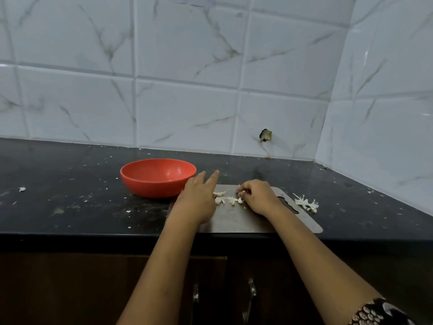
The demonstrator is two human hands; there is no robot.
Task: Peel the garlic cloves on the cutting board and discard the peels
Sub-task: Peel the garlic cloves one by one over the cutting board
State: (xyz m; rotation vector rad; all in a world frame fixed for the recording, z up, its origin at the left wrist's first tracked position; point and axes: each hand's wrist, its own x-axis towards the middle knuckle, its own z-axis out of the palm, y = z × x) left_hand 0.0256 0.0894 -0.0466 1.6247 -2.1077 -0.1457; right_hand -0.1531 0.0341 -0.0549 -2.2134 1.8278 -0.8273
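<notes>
Two bare hands work over a grey cutting board (236, 219) that lies at the front edge of a black counter (70, 184) in the head view, its handle cut-out at the three o'clock end. The left hand (196, 200) hovers over the board's nine o'clock side with its fingers released and straight, the two longest pointing toward one o'clock, past the rim of a red bowl (157, 184). Its thumb side sits just beside the garlic cloves (230, 200), and I cannot tell whether it touches them. These cloves lie in a small pale scatter, with wisps of skin among them, on the board's far half between the two hands. The right hand (257, 195) is at the board's one o'clock part with its fingers curled under, fingertips pinching a small garlic piece (242, 193) right above the scatter. The bowl stands on the counter at ten o'clock from the board, just beside its corner. A heap of peels (307, 202) lies on the counter at three o'clock, just off the board's handle end. One stray peel (22, 189) rests far off at nine o'clock, and pale flecks dot the counter. White marbled tiles (187, 113) rise behind, one with a broken hole (265, 135) at twelve o'clock. Dark cabinet doors (93, 289) fill the six o'clock side, and a patterned sleeve (379, 313) shows on the right arm.
</notes>
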